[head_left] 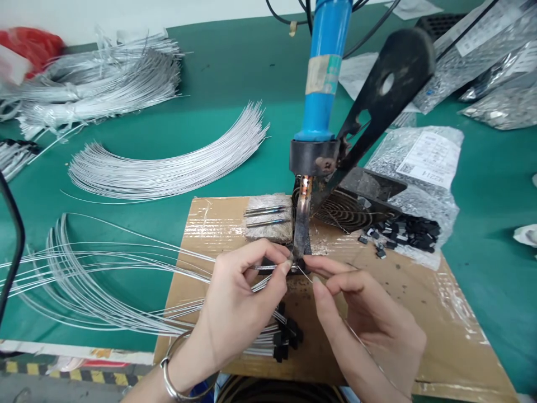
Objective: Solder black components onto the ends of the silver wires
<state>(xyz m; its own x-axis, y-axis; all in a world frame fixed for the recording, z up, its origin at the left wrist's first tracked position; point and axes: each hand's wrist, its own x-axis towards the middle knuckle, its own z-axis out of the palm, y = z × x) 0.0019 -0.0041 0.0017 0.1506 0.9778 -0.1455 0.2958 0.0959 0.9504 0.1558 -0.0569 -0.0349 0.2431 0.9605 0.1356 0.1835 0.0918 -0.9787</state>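
Soldering iron (319, 115) points down between my left hand (245, 296), fingers clamped on white wire (268, 267), and right hand (371, 316), pinching thin strand (305, 274); black bracket (398, 67) partly hides coil (342, 211).

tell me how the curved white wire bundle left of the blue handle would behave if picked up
The wire bundle would probably bend yet feel springy, since its thin strands hold a smooth arc. It may splay or shed strands: no tie shows around it and its ends fan out. It seems unlikely to roll, lying spread on the table.
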